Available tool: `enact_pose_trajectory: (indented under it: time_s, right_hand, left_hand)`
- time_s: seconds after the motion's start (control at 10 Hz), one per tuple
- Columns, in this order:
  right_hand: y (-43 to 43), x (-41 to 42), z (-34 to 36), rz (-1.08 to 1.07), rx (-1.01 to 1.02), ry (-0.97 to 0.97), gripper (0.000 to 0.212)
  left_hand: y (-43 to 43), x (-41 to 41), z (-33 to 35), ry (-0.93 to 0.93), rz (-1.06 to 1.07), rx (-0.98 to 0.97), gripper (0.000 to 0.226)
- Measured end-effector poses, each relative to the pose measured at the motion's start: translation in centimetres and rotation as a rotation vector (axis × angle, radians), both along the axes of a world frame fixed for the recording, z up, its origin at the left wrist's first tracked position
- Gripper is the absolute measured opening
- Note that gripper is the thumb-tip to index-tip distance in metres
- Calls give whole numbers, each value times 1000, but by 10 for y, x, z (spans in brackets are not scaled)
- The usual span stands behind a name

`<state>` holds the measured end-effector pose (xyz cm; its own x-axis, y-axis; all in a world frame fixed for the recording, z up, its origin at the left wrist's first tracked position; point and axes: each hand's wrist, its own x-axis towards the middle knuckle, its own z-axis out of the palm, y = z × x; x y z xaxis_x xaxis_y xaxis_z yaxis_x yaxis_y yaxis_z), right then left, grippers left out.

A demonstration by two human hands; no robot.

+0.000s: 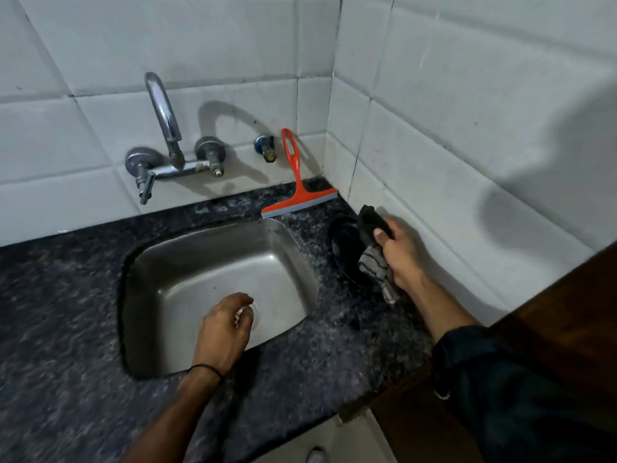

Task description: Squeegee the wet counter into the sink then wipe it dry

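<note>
An orange squeegee (295, 182) leans against the tiled back wall, its grey blade resting on the dark granite counter (337, 355) behind the steel sink (213, 262). My right hand (400, 252) is right of the sink, near the side wall, and grips a crumpled cloth (374, 248) that is dark with grey striped parts. The cloth hangs just above a black bowl (344, 245). Over the sink's drain hovers my left hand (227, 324), fingers curled downward with nothing seen in them.
A chrome tap (167, 135) with two valves juts from the wall above the sink. A small blue-handled valve (265, 147) sits beside the squeegee handle. White tiled walls meet in the corner behind it. A brown wooden surface (551, 329) borders the counter at right.
</note>
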<state>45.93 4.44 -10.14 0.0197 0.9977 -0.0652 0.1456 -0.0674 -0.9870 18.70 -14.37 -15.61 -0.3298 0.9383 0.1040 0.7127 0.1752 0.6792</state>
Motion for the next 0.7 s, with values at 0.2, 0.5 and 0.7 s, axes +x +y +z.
enact_pose_trajectory:
  time_s: [0.2,0.5,0.7]
  right_hand:
    - [49,-16,-49,378,138,-794,51]
    - [44,-23,-84,477,142,-1152,85]
    - [47,-30,-69,442,143,-1149,75]
  left_hand:
    - [13,-15,6,49,46,-31,37]
    - [26,-43,5,64,252,-19,24]
    - [45,-55,22,151,250,61,30]
